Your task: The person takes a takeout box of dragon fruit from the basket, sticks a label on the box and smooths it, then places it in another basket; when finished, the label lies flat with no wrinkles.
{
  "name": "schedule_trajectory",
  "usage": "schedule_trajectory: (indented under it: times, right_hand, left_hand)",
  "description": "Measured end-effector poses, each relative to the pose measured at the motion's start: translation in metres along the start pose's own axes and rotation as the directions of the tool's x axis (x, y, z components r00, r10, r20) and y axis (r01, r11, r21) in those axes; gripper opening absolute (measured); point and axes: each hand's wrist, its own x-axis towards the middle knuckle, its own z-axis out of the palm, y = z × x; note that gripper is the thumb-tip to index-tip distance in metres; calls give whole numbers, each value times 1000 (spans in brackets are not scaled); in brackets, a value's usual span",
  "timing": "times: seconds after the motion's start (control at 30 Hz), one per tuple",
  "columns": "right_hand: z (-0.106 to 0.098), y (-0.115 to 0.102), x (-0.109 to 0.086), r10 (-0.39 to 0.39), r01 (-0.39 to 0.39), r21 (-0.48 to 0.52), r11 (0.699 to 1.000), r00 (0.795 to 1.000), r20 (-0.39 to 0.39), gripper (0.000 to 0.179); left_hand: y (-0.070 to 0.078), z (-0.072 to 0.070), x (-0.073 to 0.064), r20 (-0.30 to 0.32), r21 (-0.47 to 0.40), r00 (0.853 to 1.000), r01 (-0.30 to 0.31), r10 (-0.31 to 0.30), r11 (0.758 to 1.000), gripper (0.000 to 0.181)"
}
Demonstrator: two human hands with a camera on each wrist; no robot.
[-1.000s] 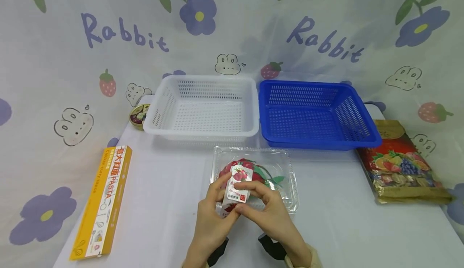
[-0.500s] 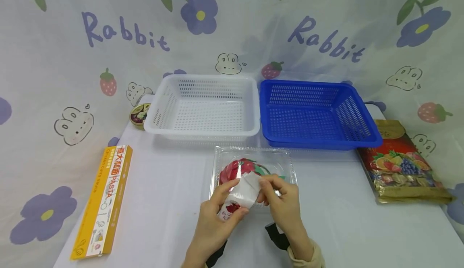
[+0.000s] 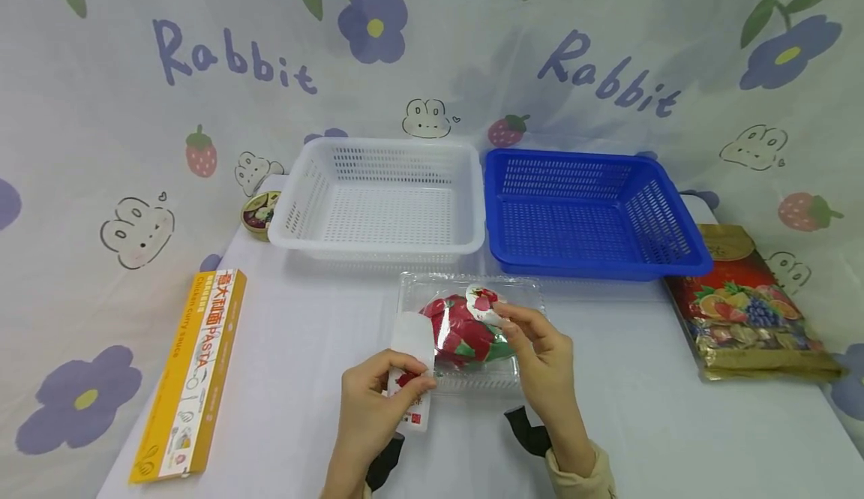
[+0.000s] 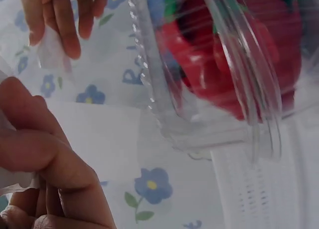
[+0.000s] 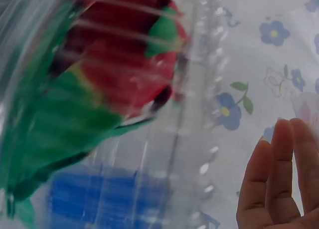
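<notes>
A clear plastic clamshell box (image 3: 415, 283) lies on the table in front of me, with a red and green dragon fruit (image 3: 459, 334) inside. My left hand (image 3: 371, 390) pinches a strip of label stickers (image 3: 415, 334) at the box's near left side. The upper part of the strip is bare white backing, and a printed label shows below. Between thumb and forefinger, my right hand (image 3: 548, 360) holds one peeled sticker (image 3: 482, 301) with a dragon fruit picture over the box lid. In the right wrist view, the box (image 5: 192, 139) fills the left side.
Behind the box stand a white basket (image 3: 378, 247) and a blue basket (image 3: 594, 265) side by side. A yellow pasta box (image 3: 192, 371) lies at the left, a round tin (image 3: 259, 217) at the back left. At the right lies a red and gold bag (image 3: 749, 304).
My right hand has peeled a sticker off the strip and moved right with it. My left hand has shifted left and down with the strip, which has unfolded.
</notes>
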Motion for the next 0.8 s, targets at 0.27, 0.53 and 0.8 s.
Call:
schedule_trajectory:
  times: [0.27,0.53,0.8]
  right_hand:
    - [-3,10,-1,-74,91,-248,964,994,80,40]
    - [-7,23,-4,-57,96,-333,938,990,126,44]
    - [-5,31,-7,-26,89,-453,887,989,144,43]
  left_hand:
    - [-2,-20,1,-228,50,931,305,-286,951,33]
    - [-32,-63,9,-222,460,838,541,-498,704,41]
    - [-58,-72,12,-89,647,779,519,-620,558,43]
